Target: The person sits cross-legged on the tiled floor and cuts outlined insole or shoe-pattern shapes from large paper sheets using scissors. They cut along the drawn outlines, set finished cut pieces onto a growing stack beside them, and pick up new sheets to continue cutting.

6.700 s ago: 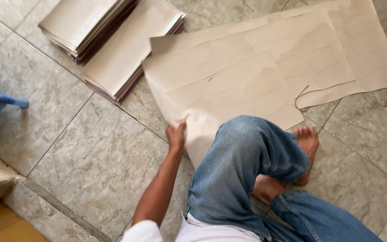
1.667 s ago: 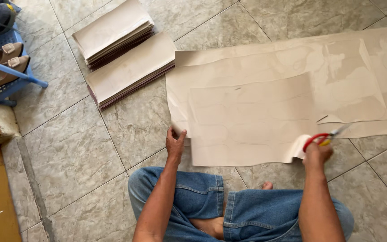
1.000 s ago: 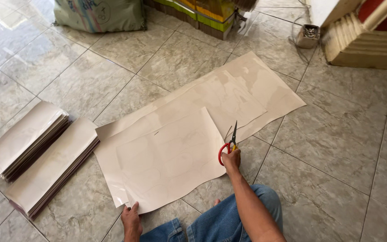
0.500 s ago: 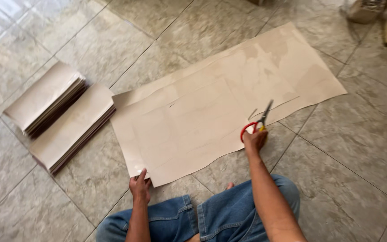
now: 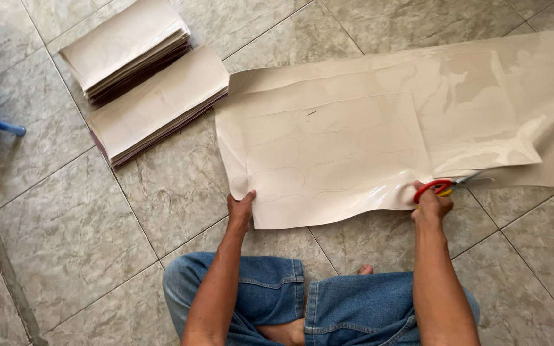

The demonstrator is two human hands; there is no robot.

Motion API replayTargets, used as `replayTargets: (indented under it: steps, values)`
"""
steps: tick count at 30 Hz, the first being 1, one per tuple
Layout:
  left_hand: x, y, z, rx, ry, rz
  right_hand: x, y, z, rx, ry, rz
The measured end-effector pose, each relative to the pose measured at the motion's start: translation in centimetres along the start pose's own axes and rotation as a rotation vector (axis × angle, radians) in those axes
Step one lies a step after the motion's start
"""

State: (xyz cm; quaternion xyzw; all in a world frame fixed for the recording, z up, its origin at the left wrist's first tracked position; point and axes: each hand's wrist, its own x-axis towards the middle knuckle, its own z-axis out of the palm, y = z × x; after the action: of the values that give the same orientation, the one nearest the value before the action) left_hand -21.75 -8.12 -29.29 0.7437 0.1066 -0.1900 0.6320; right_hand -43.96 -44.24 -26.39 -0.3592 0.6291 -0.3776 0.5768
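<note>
Beige sheet (image 5: 328, 154): left hand (image 5: 240, 211) pinches its near corner, right hand (image 5: 432, 204) grips red scissors (image 5: 444, 186) at its edge.

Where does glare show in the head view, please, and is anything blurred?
Head view: glare on the glossy beige sheet near the red-handled scissors in the right hand; soft sheen on the tiled floor; the left hand and both stacks look sharp.

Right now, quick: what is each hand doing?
Left hand: pinching the near left corner of the beige sheet.
Right hand: closed around the red-handled scissors, blades at the sheet's edge.
</note>
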Motion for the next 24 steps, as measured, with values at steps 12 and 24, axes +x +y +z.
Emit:
replayTargets:
  steps: [12, 24]
  values:
    - [-5.0, -1.0, 10.2, 0.167, -0.111, -0.121, 3.9, -6.6, -9.8, -0.392, 0.175, 0.055]
    - [-5.6, 2.3, -1.9, 0.193, -0.159, 0.061, -3.0, -7.0, -14.5, -0.294, -0.225, -0.260]
